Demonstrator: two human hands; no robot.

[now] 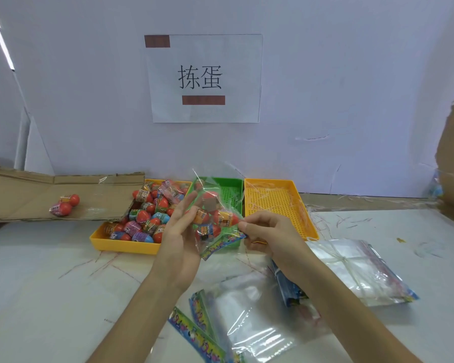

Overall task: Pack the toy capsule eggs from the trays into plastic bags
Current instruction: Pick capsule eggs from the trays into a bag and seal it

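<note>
The left hand (180,231) lies spread, fingers straight, against the side of a clear plastic bag (215,203) to prop it. The right hand (268,234) pinches the bag's printed strip (220,246), seemingly to close the mouth, though the crinkled film hides that. Inside are several smooth, glossy eggs (220,218), mostly red with paper bands, held over a perforated green tray (231,189); more fill the yellow tray (121,244) on the table (50,284) alongside.

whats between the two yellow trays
A green tray, partly hidden behind the bag of eggs, as the head view shows.
</note>
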